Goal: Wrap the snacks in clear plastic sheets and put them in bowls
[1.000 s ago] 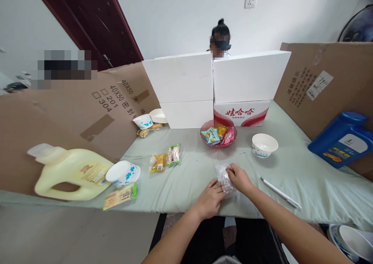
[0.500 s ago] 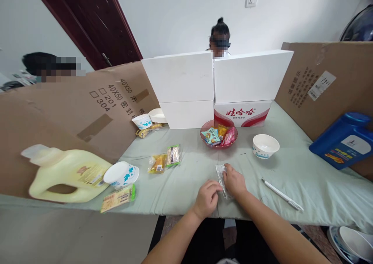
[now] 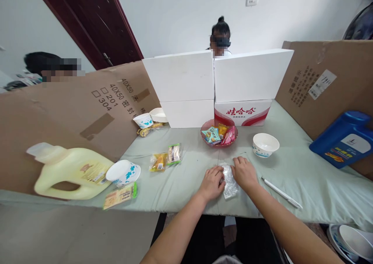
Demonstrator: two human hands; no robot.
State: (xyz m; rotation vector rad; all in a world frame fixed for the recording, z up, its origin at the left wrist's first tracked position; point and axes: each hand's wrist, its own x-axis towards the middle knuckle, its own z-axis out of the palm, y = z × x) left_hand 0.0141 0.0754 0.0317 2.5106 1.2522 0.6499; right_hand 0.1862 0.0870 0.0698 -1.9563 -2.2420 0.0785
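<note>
A crinkled clear plastic sheet or wrapper point(image 3: 230, 183) lies flat on the cloth between my two hands; its exact kind is hard to make out. My left hand point(image 3: 213, 181) rests along its left edge, fingers bent and lying on the plastic's border. On the other side, my right hand point(image 3: 245, 173) is palm down with its fingertips by the upper right edge. Neither hand lifts anything. Beyond them stands a pink glass bowl point(image 3: 207, 142) of packaged snacks point(image 3: 212, 135). A white pen point(image 3: 281, 192) lies right of my right hand, below a white paper bowl point(image 3: 265, 144).
At left are a yellow detergent jug point(image 3: 87, 186), a tipped paper bowl point(image 3: 124, 173) and several snack packets point(image 3: 159, 162). A blue bottle point(image 3: 340, 139) leans at right. White boxes point(image 3: 186, 85) and cardboard panels point(image 3: 116, 97) wall the table; two people are beyond.
My right hand has moved off the plastic to its right side. My left hand has shifted forward onto its left edge. The plastic now lies more spread out and visible.
</note>
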